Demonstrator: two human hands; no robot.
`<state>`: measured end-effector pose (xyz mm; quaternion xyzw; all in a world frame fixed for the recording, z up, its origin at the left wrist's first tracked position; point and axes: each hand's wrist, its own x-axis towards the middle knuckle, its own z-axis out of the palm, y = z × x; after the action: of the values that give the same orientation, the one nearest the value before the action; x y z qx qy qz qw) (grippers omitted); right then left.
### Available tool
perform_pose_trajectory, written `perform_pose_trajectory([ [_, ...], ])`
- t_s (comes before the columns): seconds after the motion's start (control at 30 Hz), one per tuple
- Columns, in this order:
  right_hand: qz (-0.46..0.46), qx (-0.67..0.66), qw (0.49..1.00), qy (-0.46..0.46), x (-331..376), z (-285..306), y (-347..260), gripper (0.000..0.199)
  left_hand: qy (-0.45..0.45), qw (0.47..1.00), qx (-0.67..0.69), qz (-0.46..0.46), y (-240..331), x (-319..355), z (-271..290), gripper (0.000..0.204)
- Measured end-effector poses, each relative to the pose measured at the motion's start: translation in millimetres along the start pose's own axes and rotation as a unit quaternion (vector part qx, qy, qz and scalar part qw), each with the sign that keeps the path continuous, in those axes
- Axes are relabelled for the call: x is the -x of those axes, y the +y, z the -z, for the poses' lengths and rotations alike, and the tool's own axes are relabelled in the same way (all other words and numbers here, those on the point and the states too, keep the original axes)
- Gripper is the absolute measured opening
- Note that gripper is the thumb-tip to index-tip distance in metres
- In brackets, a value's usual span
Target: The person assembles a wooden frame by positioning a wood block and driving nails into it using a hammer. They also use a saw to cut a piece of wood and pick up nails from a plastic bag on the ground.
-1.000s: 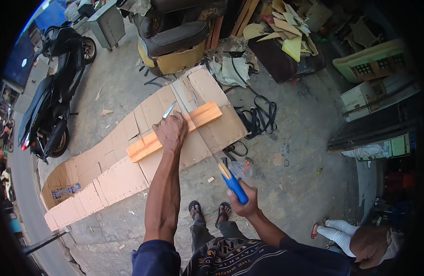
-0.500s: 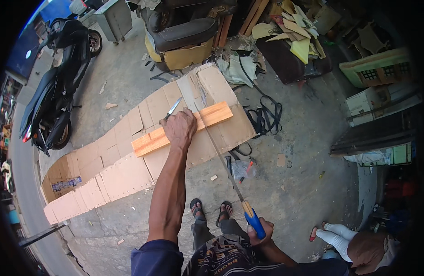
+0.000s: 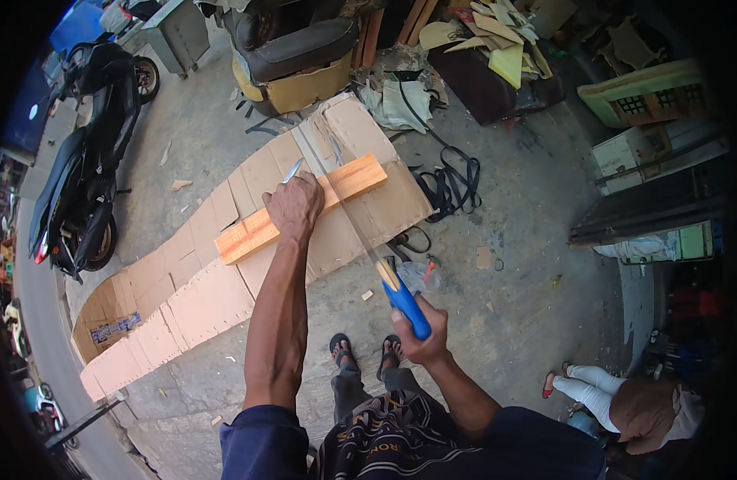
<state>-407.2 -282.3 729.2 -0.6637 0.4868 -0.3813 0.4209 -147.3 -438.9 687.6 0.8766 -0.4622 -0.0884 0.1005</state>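
Note:
An orange-toned wooden block (image 3: 248, 238) lies slantwise on a long, creased sheet of cardboard (image 3: 204, 300). My left hand (image 3: 295, 206) is closed over its middle, pressing it down. A slim, silvery, pointed tool (image 3: 292, 170) shows just beyond my knuckles. Its near part is hidden by my hand, so I cannot tell whether I hold it. My right hand (image 3: 426, 332) grips the blue handle of a handsaw (image 3: 407, 308). The saw's thin blade rests across the block, just right of my left hand.
Black straps (image 3: 456, 180) lie tangled right of the cardboard. A clear plastic bag (image 3: 416, 276) sits near my feet. Beyond are a worn dark seat (image 3: 296, 60) and a heap of scraps (image 3: 496, 48). A motorcycle (image 3: 84, 152) stands left; another person (image 3: 624, 404) is at lower right.
My right hand has pushed the saw forward and up, bringing its handle closer to the block. My left hand stays on the block. The whole view has shifted slightly.

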Motion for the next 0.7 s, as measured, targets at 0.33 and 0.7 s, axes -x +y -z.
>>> perform_pose_trajectory([
  [0.33, 0.067, 0.014, 0.998, 0.016, 76.1, 40.9, -41.9, 0.018, -0.021, 1.0, 0.004, -0.015, -9.5, -11.0, -2.5, 0.051],
  [0.7, 0.042, 0.018, 0.999, -0.001, 47.9, 16.1, -5.7, 0.018, -0.001, 1.0, -0.001, -0.016, -8.5, -18.3, 0.9, 0.047],
])
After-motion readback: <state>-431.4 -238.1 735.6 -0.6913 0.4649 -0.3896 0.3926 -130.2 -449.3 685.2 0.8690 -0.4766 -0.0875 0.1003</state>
